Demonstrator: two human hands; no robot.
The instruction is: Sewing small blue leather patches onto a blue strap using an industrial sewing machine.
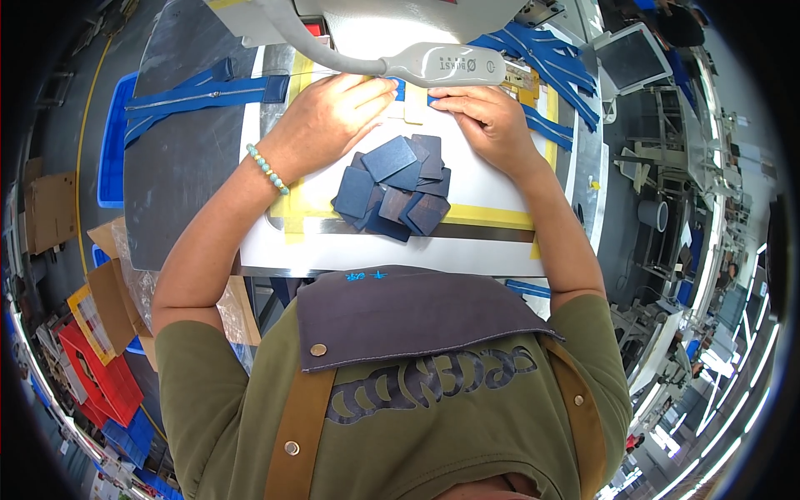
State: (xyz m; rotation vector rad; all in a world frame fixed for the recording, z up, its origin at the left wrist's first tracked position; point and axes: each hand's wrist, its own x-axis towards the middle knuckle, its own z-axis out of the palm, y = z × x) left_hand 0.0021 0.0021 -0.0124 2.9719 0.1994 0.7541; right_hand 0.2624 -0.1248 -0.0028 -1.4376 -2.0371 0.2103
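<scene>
My left hand [337, 112] is at the sewing machine, fingertips pressed together on a small blue piece [400, 88] under the machine's arm. From the other side my right hand [487, 121] pinches the same piece, its thumb tucked under the fingers. A blue zipper [546, 127] runs out from beneath my right hand, and the blue piece seems to be its end. The grey lamp covers part of the work between my fingertips. Just below the hands is a loose heap of dark blue rectangular patches [392, 187] on the white work surface.
A grey gooseneck lamp [442, 67] bends low over my hands. Blue zippers [200, 98] lie at the left, one with a patch on its end; more zippers [546, 62] pile at the right. Yellow tape [487, 215] edges the white surface. A blue bin [112, 150] stands beyond the left side.
</scene>
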